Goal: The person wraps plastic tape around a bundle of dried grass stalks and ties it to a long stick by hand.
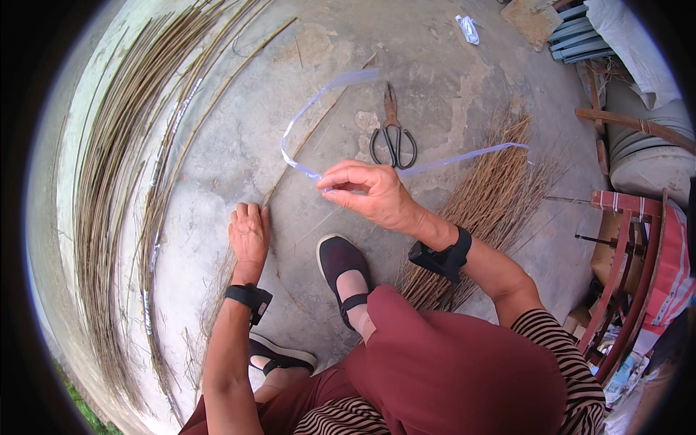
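A translucent pale purple plastic strip [288, 141] is pinched between the thumb and fingers of my right hand [371, 194]. From there the strip loops up and away over the floor, and another length trails right to the twig bundle. My left hand [249, 235] rests low near the floor, its fingers curled over a long thin stick [312, 130]. The stick runs up and right from that hand. Black-handled scissors [392, 134] with rusty blades lie on the concrete just beyond my right hand. To its right lies a bundle of brown twigs [482, 196].
Long thin sticks [109, 167] lie in a curved pile along the left, with a stick wrapped in shiny bands [170, 138] beside them. A small white packet [467, 30] sits at the far right. A reddish wooden chair frame [620, 268] and pale tubs [649, 138] stand at right.
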### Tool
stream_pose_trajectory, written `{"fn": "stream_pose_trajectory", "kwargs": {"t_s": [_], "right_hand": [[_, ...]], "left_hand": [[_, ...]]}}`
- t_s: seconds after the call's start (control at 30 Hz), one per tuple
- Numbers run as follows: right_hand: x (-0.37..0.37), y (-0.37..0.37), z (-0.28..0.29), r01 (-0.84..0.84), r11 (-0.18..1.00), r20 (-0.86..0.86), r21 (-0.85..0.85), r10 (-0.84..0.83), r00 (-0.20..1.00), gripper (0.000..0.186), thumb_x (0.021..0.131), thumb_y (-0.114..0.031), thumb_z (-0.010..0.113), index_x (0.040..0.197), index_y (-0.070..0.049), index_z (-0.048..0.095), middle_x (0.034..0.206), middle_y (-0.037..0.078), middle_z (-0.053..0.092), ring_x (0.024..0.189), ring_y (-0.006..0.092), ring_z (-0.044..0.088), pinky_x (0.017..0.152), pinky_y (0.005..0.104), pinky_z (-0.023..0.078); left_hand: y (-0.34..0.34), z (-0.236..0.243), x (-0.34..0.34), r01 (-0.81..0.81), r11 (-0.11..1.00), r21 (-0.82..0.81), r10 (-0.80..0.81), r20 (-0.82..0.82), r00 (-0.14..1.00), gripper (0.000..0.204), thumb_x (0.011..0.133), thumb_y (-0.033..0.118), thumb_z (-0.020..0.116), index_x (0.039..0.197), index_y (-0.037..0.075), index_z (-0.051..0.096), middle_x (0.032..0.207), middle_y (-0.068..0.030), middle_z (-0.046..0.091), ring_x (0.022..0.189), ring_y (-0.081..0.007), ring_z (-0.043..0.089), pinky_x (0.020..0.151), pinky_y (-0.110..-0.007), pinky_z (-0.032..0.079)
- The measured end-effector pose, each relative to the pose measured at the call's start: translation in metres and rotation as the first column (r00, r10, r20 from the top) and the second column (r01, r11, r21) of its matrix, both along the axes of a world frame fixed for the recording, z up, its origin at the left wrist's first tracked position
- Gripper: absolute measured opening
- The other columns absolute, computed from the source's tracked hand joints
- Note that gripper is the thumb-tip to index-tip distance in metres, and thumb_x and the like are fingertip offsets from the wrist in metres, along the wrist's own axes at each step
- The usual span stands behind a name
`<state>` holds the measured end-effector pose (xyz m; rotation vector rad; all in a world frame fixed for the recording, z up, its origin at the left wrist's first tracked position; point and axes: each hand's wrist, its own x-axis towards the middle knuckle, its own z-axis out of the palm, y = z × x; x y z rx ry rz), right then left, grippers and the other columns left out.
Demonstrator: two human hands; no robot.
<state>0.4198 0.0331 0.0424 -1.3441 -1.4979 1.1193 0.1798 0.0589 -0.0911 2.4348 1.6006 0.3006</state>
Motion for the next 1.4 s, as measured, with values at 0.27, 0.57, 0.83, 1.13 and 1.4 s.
{"fn": "stream_pose_trajectory", "kwargs": {"t_s": [0.27, 0.57, 0.83, 1.13, 1.4], "right_hand": [[-0.057, -0.013, -0.039, -0.103, 0.909, -0.497, -0.405, -0.124, 0.859, 0.021, 0.079, -0.003, 0.06, 0.098, 0.005, 0.054, 0.09, 0.009, 0.061, 0.076, 0.0089, 0.058, 0.066, 0.0194, 0.046], [-0.062, -0.016, -0.041, -0.047, 0.886, -0.493, -0.461, -0.212, 0.844, 0.022, 0.081, -0.007, 0.058, 0.099, 0.004, 0.051, 0.087, 0.009, 0.061, 0.077, 0.0114, 0.059, 0.067, 0.021, 0.047], [-0.063, -0.021, -0.043, -0.131, 0.903, -0.339, -0.41, -0.018, 0.941, 0.02, 0.083, -0.012, 0.057, 0.094, 0.004, 0.056, 0.08, 0.006, 0.061, 0.071, 0.0092, 0.057, 0.063, 0.0206, 0.046], [-0.058, -0.022, -0.044, -0.021, 0.851, -0.31, -0.525, -0.168, 0.936, 0.025, 0.086, -0.021, 0.054, 0.092, 0.003, 0.058, 0.075, 0.004, 0.059, 0.065, 0.0073, 0.054, 0.059, 0.0199, 0.045], [-0.061, -0.023, -0.039, -0.099, 0.845, -0.324, -0.526, -0.091, 0.942, 0.022, 0.085, -0.021, 0.055, 0.089, 0.001, 0.058, 0.067, 0.0, 0.055, 0.055, 0.003, 0.045, 0.048, 0.016, 0.037]], "left_hand": [[-0.012, 0.037, 0.001, -0.081, 0.993, 0.09, 0.058, 0.233, 0.971, 0.031, 0.085, 0.021, 0.052, 0.109, 0.001, 0.051, 0.106, -0.0125, 0.054, 0.096, -0.0258, 0.053, 0.077, -0.032, 0.043], [-0.037, 0.083, 0.028, 0.234, 0.626, -0.744, 0.72, 0.667, 0.191, 0.02, 0.087, 0.017, 0.053, 0.096, 0.0, 0.059, 0.083, -0.0037, 0.061, 0.079, -0.0096, 0.057, 0.066, -0.022, 0.046], [-0.034, 0.076, 0.025, 0.155, 0.621, -0.769, 0.753, 0.64, 0.157, 0.011, 0.083, 0.014, 0.058, 0.084, 0.003, 0.059, 0.077, -0.0002, 0.058, 0.068, -0.0069, 0.053, 0.061, -0.02, 0.043], [-0.031, 0.076, 0.031, 0.197, 0.611, -0.767, 0.772, 0.632, 0.065, 0.009, 0.084, 0.012, 0.057, 0.082, 0.004, 0.056, 0.069, -0.0004, 0.056, 0.061, -0.0064, 0.051, 0.055, -0.019, 0.041], [-0.02, 0.076, 0.032, 0.207, 0.522, -0.828, 0.85, 0.482, -0.213, 0.008, 0.081, 0.011, 0.059, 0.081, 0.003, 0.057, 0.061, -0.0029, 0.056, 0.047, -0.0073, 0.049, 0.043, -0.017, 0.038]]}}
